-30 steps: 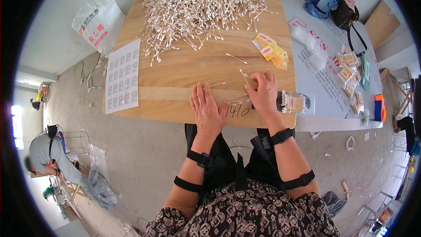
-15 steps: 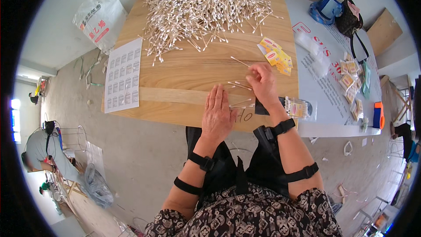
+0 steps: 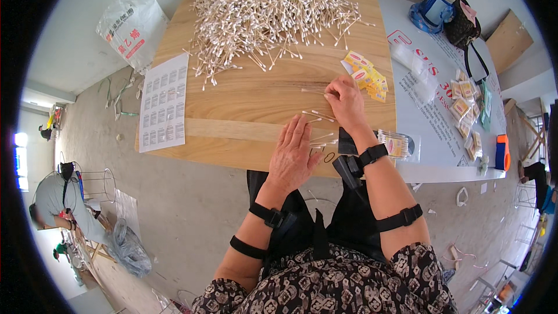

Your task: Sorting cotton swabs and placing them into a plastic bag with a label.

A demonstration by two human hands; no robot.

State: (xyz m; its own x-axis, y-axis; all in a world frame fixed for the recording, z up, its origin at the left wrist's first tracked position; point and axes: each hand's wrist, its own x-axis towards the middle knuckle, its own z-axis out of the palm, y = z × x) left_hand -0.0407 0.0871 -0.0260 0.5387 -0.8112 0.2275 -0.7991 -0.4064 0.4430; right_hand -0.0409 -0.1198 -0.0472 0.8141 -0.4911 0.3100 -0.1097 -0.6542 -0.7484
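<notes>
My left hand (image 3: pixel 290 156) lies palm down at the near edge of the wooden table (image 3: pixel 244 104), fingers stretched out and lying side by side. Several loose cotton swabs (image 3: pixel 323 116) rest just beyond and beside its fingertips, some partly covered by it. My right hand (image 3: pixel 347 104) is closed in a pinch over the table, a cotton swab (image 3: pixel 313 91) sticking out to the left from its fingers, smeared by motion. Under my right wrist is a small black piece (image 3: pixel 347 141), beside a clear bag of swabs with a yellow label (image 3: pixel 396 144).
A large heap of cotton swabs (image 3: pixel 273 14) covers the far part of the table. Yellow cards (image 3: pixel 369 75) lie right of my right hand; a printed sheet (image 3: pixel 164 102) lies at the left edge. On the grey side table are filled packets (image 3: pixel 462 107) and an orange-blue object (image 3: pixel 502 153).
My right hand has shifted slightly left and up, and the swab in its fingers has swung lower and blurred. My left hand has moved only a little.
</notes>
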